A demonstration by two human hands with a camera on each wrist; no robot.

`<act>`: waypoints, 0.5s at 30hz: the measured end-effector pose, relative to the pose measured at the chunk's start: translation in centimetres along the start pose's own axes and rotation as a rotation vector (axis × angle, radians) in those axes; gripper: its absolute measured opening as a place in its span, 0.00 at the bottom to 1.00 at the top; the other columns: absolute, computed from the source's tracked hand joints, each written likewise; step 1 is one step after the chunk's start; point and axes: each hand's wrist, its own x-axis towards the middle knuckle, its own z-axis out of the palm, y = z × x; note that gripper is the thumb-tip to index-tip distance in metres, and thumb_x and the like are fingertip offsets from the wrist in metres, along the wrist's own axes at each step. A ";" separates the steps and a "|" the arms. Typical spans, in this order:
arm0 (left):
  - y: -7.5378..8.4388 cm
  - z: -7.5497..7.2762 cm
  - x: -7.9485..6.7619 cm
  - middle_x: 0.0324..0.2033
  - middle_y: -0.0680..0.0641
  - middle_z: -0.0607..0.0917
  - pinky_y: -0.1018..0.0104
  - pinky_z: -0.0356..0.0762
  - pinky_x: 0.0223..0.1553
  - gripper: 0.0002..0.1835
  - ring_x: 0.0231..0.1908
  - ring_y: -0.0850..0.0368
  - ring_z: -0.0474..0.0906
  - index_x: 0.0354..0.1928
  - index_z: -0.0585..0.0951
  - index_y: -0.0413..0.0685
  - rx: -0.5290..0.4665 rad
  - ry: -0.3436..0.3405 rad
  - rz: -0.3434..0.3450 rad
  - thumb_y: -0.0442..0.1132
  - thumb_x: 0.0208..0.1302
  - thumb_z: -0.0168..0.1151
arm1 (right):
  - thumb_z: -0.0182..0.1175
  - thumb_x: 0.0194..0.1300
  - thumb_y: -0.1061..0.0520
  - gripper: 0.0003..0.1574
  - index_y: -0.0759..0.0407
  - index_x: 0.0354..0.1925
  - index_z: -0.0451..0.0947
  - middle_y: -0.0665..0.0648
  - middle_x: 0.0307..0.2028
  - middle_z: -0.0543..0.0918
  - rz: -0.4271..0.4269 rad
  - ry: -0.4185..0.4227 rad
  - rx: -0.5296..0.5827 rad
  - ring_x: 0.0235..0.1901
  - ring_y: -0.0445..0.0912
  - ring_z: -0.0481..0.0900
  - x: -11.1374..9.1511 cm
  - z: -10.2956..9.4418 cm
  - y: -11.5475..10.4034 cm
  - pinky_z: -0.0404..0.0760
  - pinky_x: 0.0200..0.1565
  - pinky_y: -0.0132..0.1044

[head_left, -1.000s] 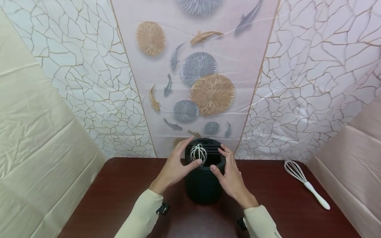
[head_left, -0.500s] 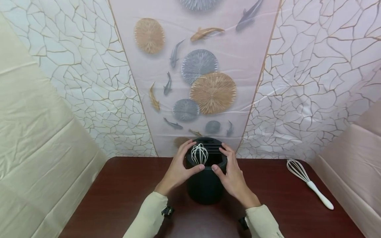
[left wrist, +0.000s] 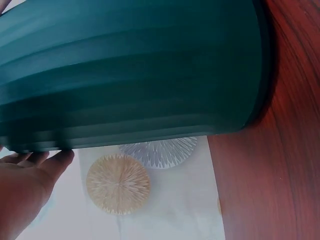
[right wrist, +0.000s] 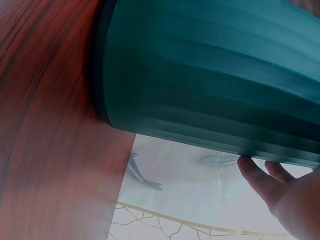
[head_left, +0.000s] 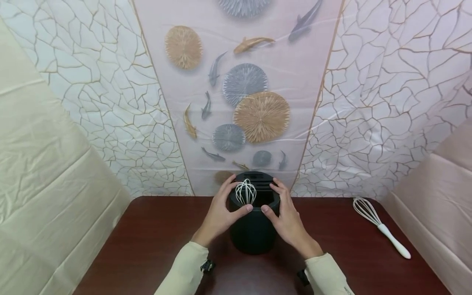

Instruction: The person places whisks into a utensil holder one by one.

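A dark green utensil holder (head_left: 252,231) with a slotted black top stands upright on the table. A small whisk (head_left: 246,191) is inside it, white wire loops up, its handle hidden. My left hand (head_left: 220,213) grips the left of the rim, thumb at the front edge and fingers along the far side. On the opposite side my right hand (head_left: 285,215) holds the rim likewise, thumb in front. Both wrist views show the ribbed wall of the utensil holder (left wrist: 135,75) with fingertips against its side near the top.
A second whisk (head_left: 381,227) with a white handle lies at the right end of the brown table (head_left: 166,229). Patterned cloth (head_left: 199,155) hangs right behind the table's back edge. Beige fabric panels (head_left: 55,184) flank both sides.
My left hand has settled closer against the holder, its fingers slightly lower and its forearm a little further right. The right hand, holder and both whisks keep their places.
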 end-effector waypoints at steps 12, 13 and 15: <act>-0.2 0.0 -0.2 0.82 0.52 0.60 0.33 0.61 0.73 0.37 0.79 0.50 0.57 0.74 0.74 0.59 0.015 0.004 0.039 0.60 0.67 0.72 | 0.61 0.79 0.43 0.45 0.51 0.82 0.53 0.57 0.84 0.47 0.023 -0.048 0.080 0.80 0.63 0.53 0.1 -0.5 -0.2 0.62 0.69 0.73; -0.1 0.0 -0.2 0.82 0.53 0.60 0.33 0.61 0.73 0.37 0.79 0.50 0.58 0.74 0.74 0.59 0.014 0.005 0.037 0.61 0.66 0.72 | 0.61 0.78 0.43 0.45 0.50 0.82 0.52 0.56 0.84 0.47 0.033 -0.059 0.092 0.80 0.62 0.52 0.1 -0.7 -0.3 0.62 0.70 0.72; -0.2 0.1 -0.2 0.82 0.53 0.61 0.33 0.61 0.73 0.37 0.79 0.51 0.58 0.73 0.74 0.60 0.013 0.008 0.035 0.61 0.66 0.72 | 0.62 0.78 0.43 0.47 0.50 0.82 0.51 0.56 0.84 0.46 0.050 -0.077 0.106 0.80 0.63 0.52 0.0 -1.2 -0.4 0.63 0.70 0.71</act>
